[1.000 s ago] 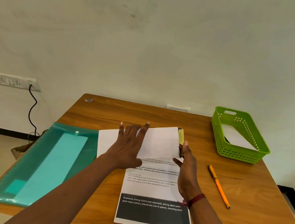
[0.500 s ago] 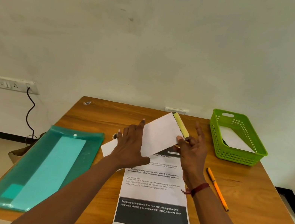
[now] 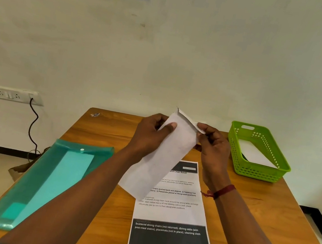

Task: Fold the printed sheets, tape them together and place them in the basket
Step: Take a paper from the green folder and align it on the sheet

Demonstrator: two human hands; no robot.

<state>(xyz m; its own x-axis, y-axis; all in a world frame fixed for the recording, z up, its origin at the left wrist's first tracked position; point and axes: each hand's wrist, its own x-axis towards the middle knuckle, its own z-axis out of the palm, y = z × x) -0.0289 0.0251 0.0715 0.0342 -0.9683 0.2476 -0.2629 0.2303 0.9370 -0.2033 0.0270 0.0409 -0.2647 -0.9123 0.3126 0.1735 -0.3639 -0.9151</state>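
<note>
Head view looks down on a wooden counter (image 3: 266, 226) set against a pale wall, with both bare arms reaching forward over it. A long, narrow folded sheet (image 3: 161, 160), its plain white side showing, is held up off the counter near the far edge and slants from upper right to lower left. The left hand (image 3: 148, 137) grips its upper part, thumb laid across the front and the fingers curled behind the paper. The right hand (image 3: 212, 152) pinches the sheet's upper right edge, where a small corner flap stands up, its fingers (image 3: 208, 130) closed on the paper; a dark red thread band (image 3: 223, 192) circles that wrist. The sheet's lower end hangs over the top left corner of a printed sheet (image 3: 172, 220) lying flat and unfolded on the counter, black text blocks facing up; whether the two touch cannot be told. A green basket (image 3: 235, 147) sits at the counter's far right corner, well apart from the hands, with a white paper (image 3: 255, 153) inside it. A translucent teal folder (image 3: 48, 183) lies along the counter's left side. On the wall to the left, a black cable (image 3: 32, 125) drops from a wall socket (image 3: 16, 95).
</note>
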